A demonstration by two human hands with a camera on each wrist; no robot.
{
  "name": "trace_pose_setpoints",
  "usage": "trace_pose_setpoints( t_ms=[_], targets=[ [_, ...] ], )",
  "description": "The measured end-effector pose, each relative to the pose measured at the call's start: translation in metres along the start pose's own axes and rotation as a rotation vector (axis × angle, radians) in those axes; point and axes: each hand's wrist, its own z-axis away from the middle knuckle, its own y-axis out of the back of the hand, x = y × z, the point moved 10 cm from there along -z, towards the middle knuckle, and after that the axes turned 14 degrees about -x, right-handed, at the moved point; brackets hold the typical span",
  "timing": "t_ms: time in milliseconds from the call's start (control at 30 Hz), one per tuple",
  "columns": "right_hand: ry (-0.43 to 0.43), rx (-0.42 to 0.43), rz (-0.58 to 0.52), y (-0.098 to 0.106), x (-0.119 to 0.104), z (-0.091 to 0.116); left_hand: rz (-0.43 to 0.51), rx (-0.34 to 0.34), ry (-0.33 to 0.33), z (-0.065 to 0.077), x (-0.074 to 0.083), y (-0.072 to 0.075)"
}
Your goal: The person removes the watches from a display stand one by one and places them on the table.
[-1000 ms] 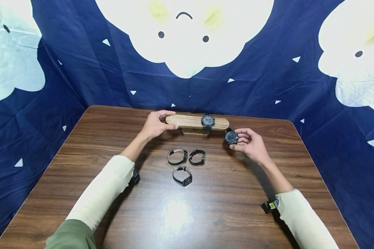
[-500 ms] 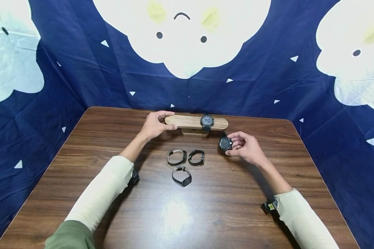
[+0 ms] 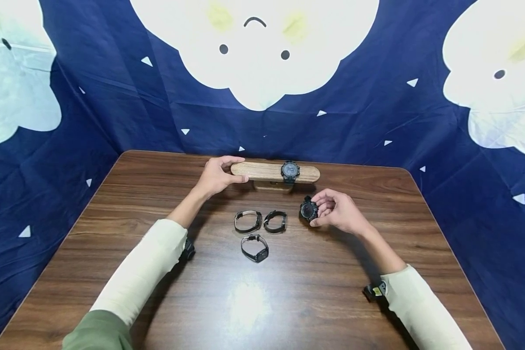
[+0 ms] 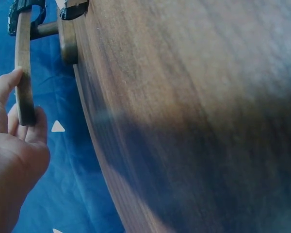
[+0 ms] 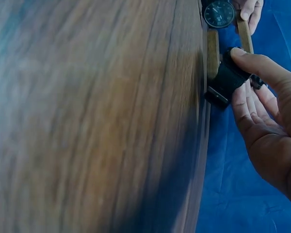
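Observation:
A wooden watch stand (image 3: 259,170) with a rounded horizontal bar stands near the table's back edge. My left hand (image 3: 214,176) grips the bar's left end, thumb in front; the left wrist view shows the fingers around the bar (image 4: 23,77). A black digital wristwatch (image 3: 290,169) is strapped around the bar, right of its middle. In front of the stand's right end, my right hand (image 3: 339,212) holds another black watch (image 3: 308,210) between thumb and fingers, its round face towards me. The right wrist view shows this watch's dark strap (image 5: 230,75) hanging from the pinch.
Three looped black watches lie on the wooden table (image 3: 192,301) in front of the stand: a left one (image 3: 248,222), a right one (image 3: 275,221) and a nearer one (image 3: 255,248). Behind the table hangs a blue cloth (image 3: 157,112) with white cloud shapes.
My right hand has brought its watch away from the stand's right end, leftward and nearer to me, close to the watches on the table. The left hand keeps its grip on the bar.

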Motion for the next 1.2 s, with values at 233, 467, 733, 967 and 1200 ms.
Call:
trace_pose_setpoints(
  t_ms=[233,467,733,967,1200],
  targets=[
    [-0.011,-0.056,0.036,-0.011,-0.005,-0.006,0.014,-0.009,0.000,-0.001,0.000,0.001],
    [-0.009,-0.106,0.061,-0.017,-0.009,-0.009,0.009,-0.006,-0.002,-0.001,0.001,0.000],
    [0.022,-0.167,0.033,-0.026,-0.011,-0.011,0.002,-0.002,0.004,-0.002,-0.001,0.001],
    [0.023,-0.171,0.007,-0.026,-0.013,-0.011,0.015,-0.007,-0.001,-0.001,0.001,0.001],
    [0.012,-0.165,-0.030,-0.024,-0.013,-0.008,0.024,-0.016,-0.003,-0.001,0.002,0.000]
  ],
)
